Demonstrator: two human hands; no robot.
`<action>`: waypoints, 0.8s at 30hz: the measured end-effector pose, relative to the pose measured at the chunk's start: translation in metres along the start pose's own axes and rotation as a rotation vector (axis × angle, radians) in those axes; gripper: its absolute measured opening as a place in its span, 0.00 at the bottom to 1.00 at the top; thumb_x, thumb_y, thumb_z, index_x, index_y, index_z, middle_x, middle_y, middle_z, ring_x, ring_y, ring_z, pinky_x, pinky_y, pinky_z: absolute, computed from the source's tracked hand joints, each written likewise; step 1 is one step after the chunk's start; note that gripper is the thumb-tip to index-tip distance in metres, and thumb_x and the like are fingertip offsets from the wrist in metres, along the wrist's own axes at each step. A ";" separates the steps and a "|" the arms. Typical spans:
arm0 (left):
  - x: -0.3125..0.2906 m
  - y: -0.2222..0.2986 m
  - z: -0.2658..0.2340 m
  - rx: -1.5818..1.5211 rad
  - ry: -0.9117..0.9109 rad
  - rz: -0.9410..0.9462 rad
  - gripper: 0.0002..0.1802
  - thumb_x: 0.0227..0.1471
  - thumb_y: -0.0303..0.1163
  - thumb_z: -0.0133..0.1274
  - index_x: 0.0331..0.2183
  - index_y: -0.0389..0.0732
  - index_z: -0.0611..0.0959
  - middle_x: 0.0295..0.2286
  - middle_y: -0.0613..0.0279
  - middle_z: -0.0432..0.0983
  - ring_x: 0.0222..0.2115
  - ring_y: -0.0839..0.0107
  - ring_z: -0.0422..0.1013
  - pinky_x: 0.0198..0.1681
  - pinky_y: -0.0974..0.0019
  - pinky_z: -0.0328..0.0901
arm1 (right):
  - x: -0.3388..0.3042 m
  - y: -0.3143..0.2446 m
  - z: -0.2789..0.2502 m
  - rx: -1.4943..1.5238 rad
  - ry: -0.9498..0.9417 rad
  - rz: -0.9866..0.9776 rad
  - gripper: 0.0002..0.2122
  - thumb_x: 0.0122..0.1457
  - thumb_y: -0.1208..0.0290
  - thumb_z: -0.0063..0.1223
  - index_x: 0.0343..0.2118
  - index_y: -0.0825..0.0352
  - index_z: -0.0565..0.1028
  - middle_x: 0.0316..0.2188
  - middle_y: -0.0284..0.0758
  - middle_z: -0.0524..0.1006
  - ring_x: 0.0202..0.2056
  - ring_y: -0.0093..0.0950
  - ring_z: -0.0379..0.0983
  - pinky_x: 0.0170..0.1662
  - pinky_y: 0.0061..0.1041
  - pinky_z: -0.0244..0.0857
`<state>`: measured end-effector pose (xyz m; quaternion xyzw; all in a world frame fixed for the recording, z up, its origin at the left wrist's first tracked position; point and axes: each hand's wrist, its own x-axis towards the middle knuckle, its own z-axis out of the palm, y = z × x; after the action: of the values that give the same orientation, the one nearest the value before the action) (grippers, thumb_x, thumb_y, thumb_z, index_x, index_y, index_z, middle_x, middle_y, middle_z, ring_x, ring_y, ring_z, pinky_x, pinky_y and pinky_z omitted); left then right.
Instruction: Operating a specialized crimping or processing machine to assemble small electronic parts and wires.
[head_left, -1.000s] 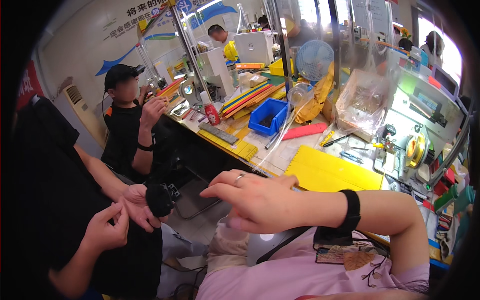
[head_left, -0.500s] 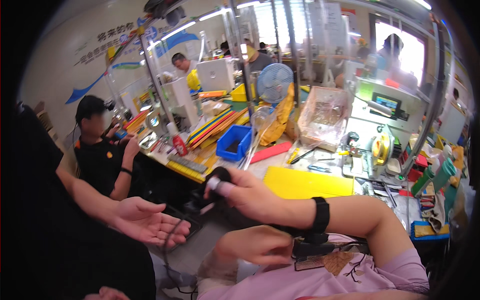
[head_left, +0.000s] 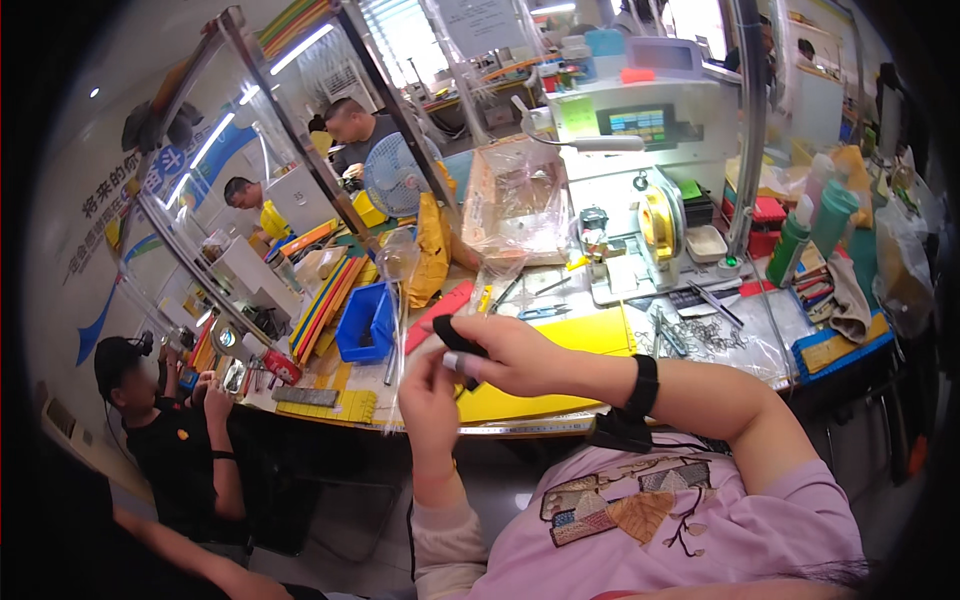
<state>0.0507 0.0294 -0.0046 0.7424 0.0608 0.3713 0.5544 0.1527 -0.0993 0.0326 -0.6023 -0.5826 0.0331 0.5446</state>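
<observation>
Two hands of the wearer meet in the head view at the near edge of the workbench, and between them we find a black strap. We record the right hand with its fingers bent inward at the strap, a pale wrap on one digit and a black wristband on its wrist. We note the left hand raised from below, its fingers gathered close to the right hand's; the overlap hides the contact, so we cannot tell whether either hand pinches the strap. Behind the hands we observe a yellow mat, with a red strip and a blue bin to its left. Farther back we list a tray under clear film and, right of it, a yellow spool. At the bench's right we see a green bottle, tilted. At left we register a co-worker in black, hands raised, and, lower, another person's forearm, well apart from the wearer's hands.
</observation>
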 end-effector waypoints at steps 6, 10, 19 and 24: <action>0.149 -0.103 -0.087 -1.346 0.805 -0.003 0.12 0.61 0.32 0.40 0.26 0.43 0.74 0.20 0.67 0.69 0.13 0.78 0.57 0.15 0.76 0.53 | 0.018 0.040 0.027 -0.261 0.338 0.090 0.13 0.53 0.72 0.51 0.41 0.69 0.69 0.32 0.45 0.74 0.37 0.48 0.71 0.40 0.43 0.63; 0.188 -0.072 -0.121 -1.091 0.627 -0.016 0.12 0.61 0.32 0.41 0.26 0.42 0.74 0.20 0.68 0.70 0.13 0.79 0.58 0.15 0.75 0.53 | 0.013 0.052 0.039 -0.078 0.280 -0.086 0.19 0.50 0.76 0.52 0.47 0.70 0.66 0.36 0.48 0.71 0.37 0.48 0.70 0.44 0.45 0.61; 0.041 0.056 -0.008 0.048 -0.448 -0.073 0.06 0.54 0.24 0.55 0.35 0.33 0.83 0.22 0.70 0.75 0.22 0.85 0.66 0.25 0.79 0.58 | -0.017 0.011 -0.035 0.117 -0.055 -0.257 0.38 0.47 0.72 0.58 0.63 0.62 0.55 0.47 0.43 0.67 0.49 0.35 0.65 0.54 0.32 0.61; 0.022 0.004 0.013 -0.104 -0.447 0.097 0.11 0.54 0.26 0.56 0.40 0.31 0.81 0.34 0.58 0.79 0.36 0.75 0.74 0.38 0.74 0.68 | -0.030 -0.003 -0.033 -0.087 -0.141 -0.111 0.39 0.44 0.69 0.65 0.61 0.63 0.60 0.39 0.42 0.64 0.46 0.41 0.62 0.53 0.32 0.59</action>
<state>0.0735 0.0285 0.0076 0.7787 -0.1182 0.2265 0.5730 0.1637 -0.1426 0.0301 -0.5886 -0.6526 0.0197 0.4767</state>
